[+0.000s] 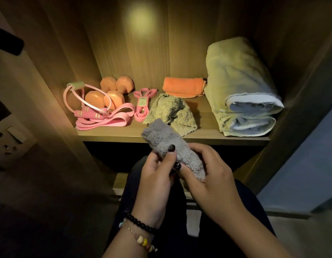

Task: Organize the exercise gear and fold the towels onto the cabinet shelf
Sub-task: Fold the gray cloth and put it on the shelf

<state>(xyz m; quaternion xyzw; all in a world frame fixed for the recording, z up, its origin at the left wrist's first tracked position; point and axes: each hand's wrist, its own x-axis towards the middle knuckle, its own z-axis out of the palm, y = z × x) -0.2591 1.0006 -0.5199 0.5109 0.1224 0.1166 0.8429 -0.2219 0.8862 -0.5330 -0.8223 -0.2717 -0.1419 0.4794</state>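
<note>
Right now my left hand (155, 169) has its fingers and thumb curled round the middle of a small grey fluffy towel (168, 148) rolled into a stubby bundle, thumb pressed on top. My right hand (208, 171) grips the near end of that same bundle, fingers wrapped under it. The roll sits in the air just in front of the wooden cabinet shelf (198, 135), its long axis slanting from the near right, by my right palm, up to the far left, where its free end overlaps the shelf's front edge.

On the shelf I count two orange hexagonal dumbbells (113, 91) at the far left, lying side by side. One pink skipping rope with foam handles (86, 111) loops over them, and two pink elastic resistance bands lie beside: a broad one (114, 118) under the rope, a narrow one (142, 105) folded just to its right. One crumpled olive-green fluffy cloth (170, 112) lies mid-shelf, unfolded. Behind it sits one folded orange towel (182, 86), and at the right one large pale yellow-green bath towel (239, 86), folded in a thick stack.
</note>
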